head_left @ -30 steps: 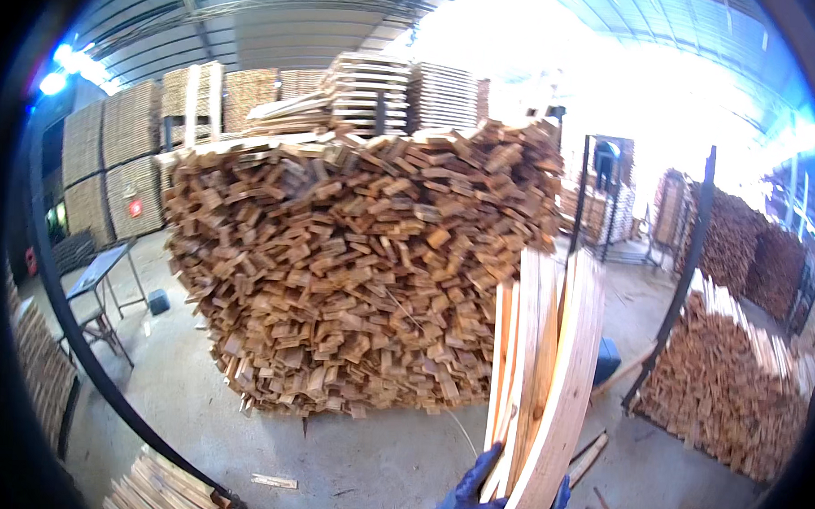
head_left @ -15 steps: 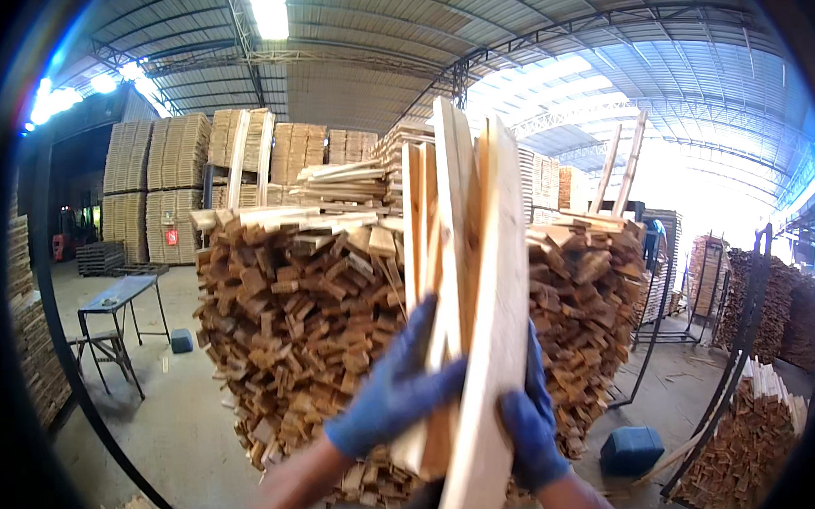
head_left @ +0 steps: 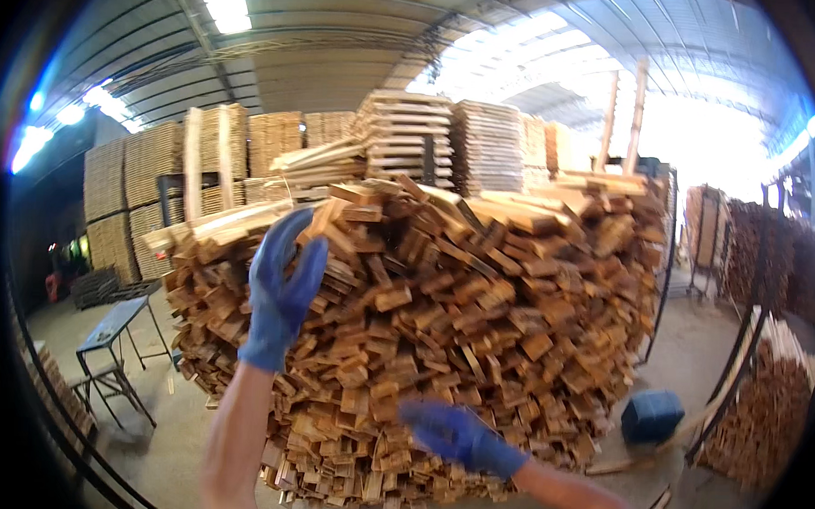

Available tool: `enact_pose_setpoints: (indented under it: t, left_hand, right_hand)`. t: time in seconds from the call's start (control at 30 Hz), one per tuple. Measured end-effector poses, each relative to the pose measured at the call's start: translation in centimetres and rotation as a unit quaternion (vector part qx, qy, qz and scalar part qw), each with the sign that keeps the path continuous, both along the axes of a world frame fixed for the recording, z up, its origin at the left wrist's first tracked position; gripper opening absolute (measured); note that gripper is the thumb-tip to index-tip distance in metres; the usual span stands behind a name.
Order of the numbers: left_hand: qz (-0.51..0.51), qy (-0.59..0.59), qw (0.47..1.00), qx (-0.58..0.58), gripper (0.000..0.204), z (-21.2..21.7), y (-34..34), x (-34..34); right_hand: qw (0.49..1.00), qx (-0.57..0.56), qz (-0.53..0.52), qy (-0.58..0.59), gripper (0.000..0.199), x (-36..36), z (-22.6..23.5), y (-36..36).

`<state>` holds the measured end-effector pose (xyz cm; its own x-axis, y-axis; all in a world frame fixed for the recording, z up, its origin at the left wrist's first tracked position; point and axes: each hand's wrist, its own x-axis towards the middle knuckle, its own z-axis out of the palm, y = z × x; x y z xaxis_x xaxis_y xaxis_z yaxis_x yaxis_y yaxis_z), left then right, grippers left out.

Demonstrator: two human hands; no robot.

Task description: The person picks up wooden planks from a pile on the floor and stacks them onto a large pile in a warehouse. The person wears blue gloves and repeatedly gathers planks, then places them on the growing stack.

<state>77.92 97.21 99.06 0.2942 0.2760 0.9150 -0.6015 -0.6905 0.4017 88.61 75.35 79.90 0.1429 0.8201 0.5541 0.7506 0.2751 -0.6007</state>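
Nearest, my right hand (head_left: 462, 439), blurred, extends its fingers, grip slack, nothing visibly held. My left hand (head_left: 283, 291) is raised, grip wide and bare. Beyond both stands the timber pile (head_left: 477, 320), ends outward; contact unconfirmed. Step, in my judgement: stacking boards; the next move calls for a sure two-handed hold. Farther back: layered stacks (head_left: 486, 148).

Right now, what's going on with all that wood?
A person is at a big pile of wooden boards, with lots of board ends facing us. The left hand, in a blue glove, is up by the pile's upper left, thumb apart from the fingers; I can't tell if it touches the wood. The right hand, gloved too, is lower, in front of the pile, and looks blurry. I see no board held in either hand. A blue container sits on the floor to the right.
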Motion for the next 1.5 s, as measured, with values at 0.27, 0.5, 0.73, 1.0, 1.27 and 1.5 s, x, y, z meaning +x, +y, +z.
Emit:
enact_pose_setpoints:
  t: [0.27,0.5,0.73,1.0,1.27,1.5]
  left_hand:
    - [-0.176,0.38,0.908,0.017,0.032,-30.2,-16.1,3.3]
    - [-0.535,0.694,0.461,0.14,0.036,-52.0,-41.8,-9.8]
    - [-0.637,0.528,0.347,0.442,0.043,-51.6,-60.6,-16.4]
    - [-0.634,0.635,0.227,0.378,0.036,-54.0,-70.2,-15.1]
    - [-0.669,0.623,0.088,0.396,0.035,-62.9,-82.9,-11.9]
    - [-0.555,0.757,0.192,0.285,0.032,-74.4,-93.4,-9.2]
  right_hand:
    - [0.894,-0.299,-0.219,0.252,0.041,-16.3,-35.6,-23.5]
    - [0.378,-0.193,-0.719,0.55,0.049,-40.9,-37.8,-44.2]
    - [0.164,-0.175,-0.668,0.705,0.048,-60.8,-42.3,-47.0]
    - [0.124,0.06,-0.739,0.659,0.04,-61.0,-51.7,-45.7]
    - [0.103,0.134,-0.759,0.628,0.032,-55.6,-48.0,-54.1]
    - [0.101,0.051,-0.797,0.594,0.044,-59.1,-56.1,-68.9]
